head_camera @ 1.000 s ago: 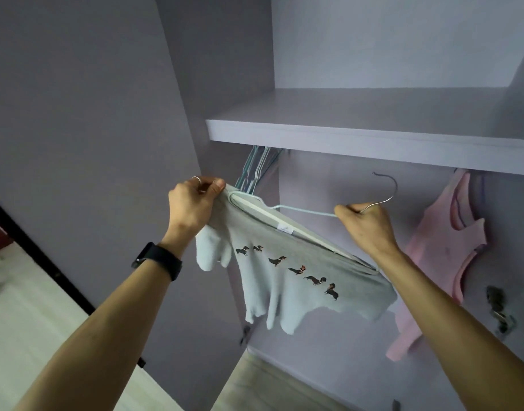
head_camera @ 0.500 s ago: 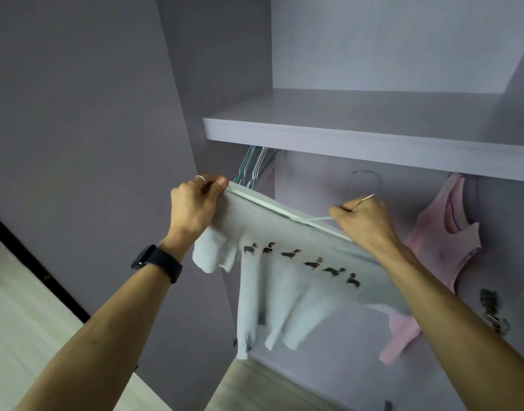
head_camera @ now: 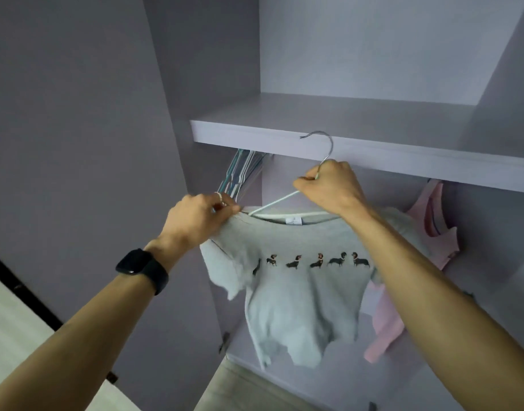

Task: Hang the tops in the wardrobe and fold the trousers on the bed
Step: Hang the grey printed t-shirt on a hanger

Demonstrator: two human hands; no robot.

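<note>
— What is taking up most of the view?
— A tall lilac wardrobe [head_camera: 76, 143] is standing open, and its flat lilac shelf [head_camera: 373, 149] is running across above the hanging space.

— Where is the top sitting?
— The light grey short-sleeved T-shirt with a row of small dachshunds [head_camera: 299, 298] is dangling in front of the space under the shelf, below both grips and between the two forearms. A pink sleeveless top [head_camera: 432, 229] is hanging further right, partly behind the right forearm.

— What are the grips doing?
— The left grip [head_camera: 195, 221] is pinching the T-shirt's shoulder edge, right at the end of the slim white wire hanger [head_camera: 272, 203] that is carrying it. The right grip [head_camera: 329, 185] is clenching around the hanger's neck, just under its silver metal hook [head_camera: 330, 143], which is poking up in front of the shelf's edge.

— Anything smaller?
— A bunch of pale spare hangers [head_camera: 240, 170] is leaning behind the left grip. A black smartwatch [head_camera: 142, 266] is sitting on the left wrist, and a thin ring [head_camera: 218, 196] is showing on a left finger.
</note>
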